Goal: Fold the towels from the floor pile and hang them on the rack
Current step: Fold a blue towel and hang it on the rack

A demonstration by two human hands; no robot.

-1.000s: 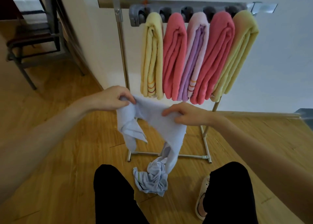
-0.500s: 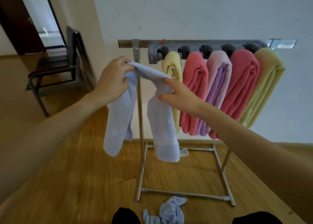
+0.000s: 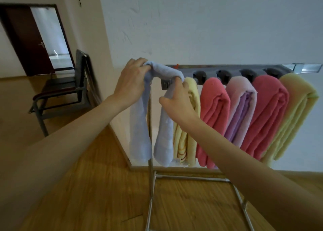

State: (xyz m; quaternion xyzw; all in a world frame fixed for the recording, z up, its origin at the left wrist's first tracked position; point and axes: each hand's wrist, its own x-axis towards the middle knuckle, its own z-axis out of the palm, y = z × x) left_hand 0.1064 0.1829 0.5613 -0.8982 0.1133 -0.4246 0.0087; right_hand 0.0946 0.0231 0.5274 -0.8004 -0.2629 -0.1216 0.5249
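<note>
- Step in hand: hanging the blue towel on the rack, at its left end.
- Left hand grasps the top bend of the blue towel, fingers curled over it.
- Right hand pinches the right strand just below the bend, thumb toward the viewer.
- Towel is draped in an arch at bar height; two strands hang down either side of the rack's left upright post. Cannot tell if the fold actually sits on the bar or is just held in front of it.
- Just right of it: pale yellow towel, touching or nearly so, then red towel, lilac towel, second red towel, and a yellow towel far right.
- Looks late in the task: five hung, this would be the sixth. The floor pile is out of view.
- Next move probably: settle the bend over the bar or peg, even the strands, let go.
- Risk: loosely folded, could slip off.
- Chair far left, doorway beyond it.
</note>
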